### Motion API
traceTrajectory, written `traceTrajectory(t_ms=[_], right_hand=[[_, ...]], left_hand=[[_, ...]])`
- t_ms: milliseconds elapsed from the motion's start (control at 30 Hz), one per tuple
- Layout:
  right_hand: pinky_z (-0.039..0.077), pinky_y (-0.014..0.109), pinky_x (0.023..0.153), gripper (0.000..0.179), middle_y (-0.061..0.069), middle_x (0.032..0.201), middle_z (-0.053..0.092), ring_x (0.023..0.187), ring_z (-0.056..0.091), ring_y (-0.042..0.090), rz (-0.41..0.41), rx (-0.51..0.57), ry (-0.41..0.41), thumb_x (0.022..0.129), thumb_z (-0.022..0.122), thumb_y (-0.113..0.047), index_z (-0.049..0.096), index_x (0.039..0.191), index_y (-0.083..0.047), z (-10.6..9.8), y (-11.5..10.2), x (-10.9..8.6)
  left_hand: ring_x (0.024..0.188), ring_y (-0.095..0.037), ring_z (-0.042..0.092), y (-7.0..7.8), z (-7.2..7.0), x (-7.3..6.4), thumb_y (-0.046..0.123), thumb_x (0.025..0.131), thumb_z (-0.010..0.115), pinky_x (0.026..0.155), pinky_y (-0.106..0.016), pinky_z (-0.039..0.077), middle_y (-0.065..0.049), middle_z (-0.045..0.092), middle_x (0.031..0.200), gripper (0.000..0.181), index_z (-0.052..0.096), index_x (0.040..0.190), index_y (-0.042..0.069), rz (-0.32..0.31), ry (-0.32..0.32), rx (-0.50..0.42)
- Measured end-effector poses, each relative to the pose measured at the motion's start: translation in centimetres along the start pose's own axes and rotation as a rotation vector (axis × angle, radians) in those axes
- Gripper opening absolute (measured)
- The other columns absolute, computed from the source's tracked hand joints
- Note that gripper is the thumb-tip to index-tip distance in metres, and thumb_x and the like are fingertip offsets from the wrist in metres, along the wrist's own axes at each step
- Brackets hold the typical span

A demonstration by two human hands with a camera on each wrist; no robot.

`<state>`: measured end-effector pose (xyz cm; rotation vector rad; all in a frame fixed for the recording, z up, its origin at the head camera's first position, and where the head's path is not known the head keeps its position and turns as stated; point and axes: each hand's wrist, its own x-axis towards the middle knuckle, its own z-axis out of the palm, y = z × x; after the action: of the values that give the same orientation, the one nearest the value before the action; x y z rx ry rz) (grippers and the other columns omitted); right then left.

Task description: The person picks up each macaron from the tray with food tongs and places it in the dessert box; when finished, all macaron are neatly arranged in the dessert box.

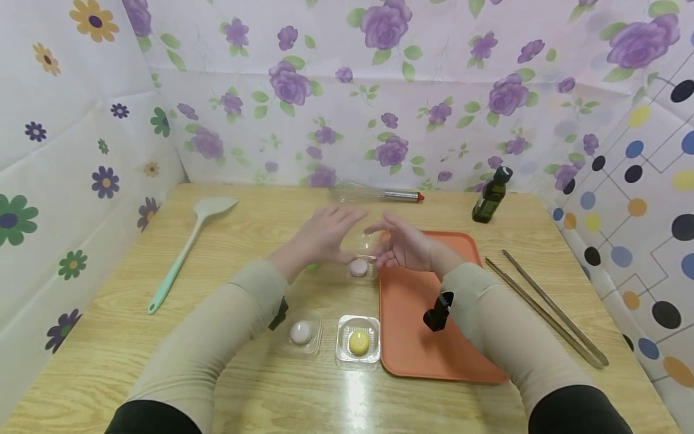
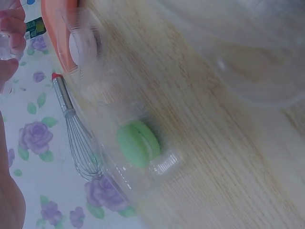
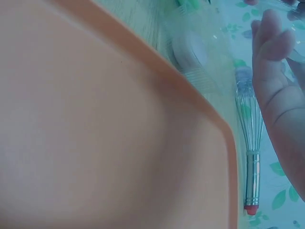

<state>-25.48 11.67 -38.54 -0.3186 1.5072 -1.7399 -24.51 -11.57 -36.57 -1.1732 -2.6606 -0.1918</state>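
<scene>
A clear plastic lid [image 1: 366, 244] is held between my two hands above the middle of the table. My left hand [image 1: 324, 234] grips its left side with thumb and fingers spread apart; my right hand [image 1: 408, 246] pinches its right side. Just below lies a pale purple macaron [image 1: 358, 267] in a clear plastic box. A green macaron [image 2: 138, 143] sits in another clear box, mostly hidden behind the left hand in the head view. Nearer me are a pale pink macaron [image 1: 300, 333] and a yellow macaron [image 1: 359, 342], each in a clear box.
An orange tray [image 1: 417, 337] lies under the right forearm. Metal tongs [image 1: 547, 307] are to its right, and a dark bottle [image 1: 490, 196] stands behind. A whisk [image 1: 401, 195] lies along the back edge. At the left is a pale green spatula [image 1: 187, 250].
</scene>
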Motion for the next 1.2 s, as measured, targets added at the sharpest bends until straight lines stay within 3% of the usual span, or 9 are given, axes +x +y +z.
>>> traceTrajectory(t_ms=[200,367,467,600,733,867,1000,1200], right_hand=[[0.051,0.033,0.072,0.062,0.015,0.087,0.062,0.077,0.062,0.024,0.046,-0.034,0.026,0.095,0.033,-0.052,0.030,0.144,-0.013,-0.3,0.1,0.1],[0.048,0.042,0.086,0.059,0.014,0.092,0.063,0.086,0.061,0.027,0.024,-0.123,0.097,0.095,0.038,-0.045,0.031,0.144,-0.012,-0.4,0.3,0.2],[0.045,0.046,0.093,0.055,0.020,0.102,0.059,0.099,0.057,0.036,-0.028,-0.163,0.115,0.095,0.044,-0.035,0.033,0.142,-0.008,-0.4,0.5,0.2],[0.040,0.047,0.099,0.051,0.023,0.119,0.049,0.114,0.048,0.041,-0.125,-0.273,0.100,0.094,0.053,-0.021,0.036,0.140,-0.008,-0.5,0.9,-0.1],[0.040,0.045,0.100,0.051,0.016,0.125,0.050,0.117,0.049,0.032,-0.201,-0.460,0.127,0.091,0.061,-0.019,0.042,0.138,-0.013,-0.7,1.2,-0.1],[0.040,0.044,0.099,0.055,0.015,0.127,0.052,0.115,0.050,0.029,-0.249,-0.568,0.155,0.088,0.065,-0.016,0.042,0.138,-0.011,-0.8,1.4,0.0],[0.040,0.045,0.098,0.063,0.014,0.131,0.047,0.114,0.050,0.030,-0.269,-0.661,0.154,0.084,0.069,-0.015,0.039,0.139,-0.008,-0.9,1.5,0.0],[0.044,0.040,0.093,0.071,0.004,0.133,0.046,0.112,0.048,0.023,-0.252,-0.894,0.192,0.078,0.075,-0.031,0.040,0.137,-0.012,-0.4,1.9,-0.1]], left_hand=[[0.123,-0.029,0.040,0.2,0.0,-0.2,0.047,0.067,0.079,0.106,-0.045,0.028,-0.009,0.044,0.140,0.096,0.035,0.143,0.009,0.021,0.010,-0.007],[0.120,-0.028,0.043,0.1,-0.2,-0.3,0.050,0.066,0.078,0.104,-0.043,0.031,-0.009,0.048,0.137,0.093,0.040,0.140,0.009,0.027,0.027,-0.063],[0.122,-0.027,0.041,0.1,-0.1,-0.4,0.053,0.070,0.074,0.105,-0.044,0.029,-0.007,0.048,0.137,0.087,0.041,0.140,0.011,-0.037,-0.023,-0.131],[0.122,-0.024,0.043,0.0,0.2,-0.4,0.053,0.082,0.062,0.105,-0.045,0.031,-0.005,0.053,0.131,0.072,0.045,0.137,0.010,-0.163,-0.130,-0.296],[0.120,-0.025,0.048,-0.3,0.7,-0.5,0.050,0.089,0.055,0.102,-0.042,0.036,-0.009,0.055,0.129,0.066,0.046,0.136,0.004,-0.238,-0.214,-0.481],[0.121,-0.026,0.047,-0.5,0.9,-0.5,0.050,0.086,0.060,0.101,-0.042,0.038,-0.012,0.052,0.132,0.071,0.044,0.136,0.002,-0.272,-0.255,-0.583],[0.125,-0.026,0.042,-0.4,0.9,-0.7,0.046,0.079,0.068,0.104,-0.043,0.033,-0.010,0.048,0.136,0.078,0.042,0.139,0.004,-0.290,-0.258,-0.595],[0.130,-0.024,0.034,-0.5,1.9,-0.6,0.047,0.072,0.075,0.109,-0.044,0.024,-0.004,0.045,0.139,0.085,0.042,0.140,0.010,-0.321,-0.271,-0.509]])
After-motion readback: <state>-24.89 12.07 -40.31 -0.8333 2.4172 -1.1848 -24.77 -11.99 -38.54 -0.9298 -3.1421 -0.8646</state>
